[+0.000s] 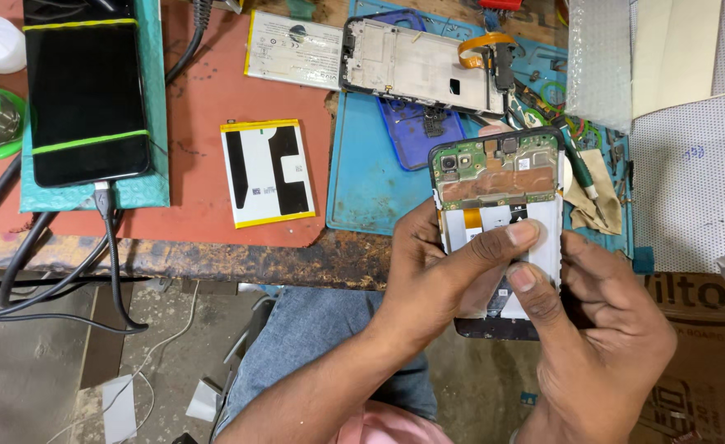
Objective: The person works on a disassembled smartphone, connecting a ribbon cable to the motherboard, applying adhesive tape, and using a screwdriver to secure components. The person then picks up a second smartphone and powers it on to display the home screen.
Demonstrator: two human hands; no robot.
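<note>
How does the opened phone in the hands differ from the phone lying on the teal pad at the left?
The opened phone is held off the bench by the left hand and right hand, showing its green circuit board and white battery. The black phone lies flat, closed, screen up, banded with green tape and plugged into a cable. Both are upright rectangles.

Two loose batteries (268, 172) (294, 48), two phones (85, 89) (500, 177) (one opened), one bare frame (422, 65).

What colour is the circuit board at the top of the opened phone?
Green circuit board, seen in the head view.
</note>
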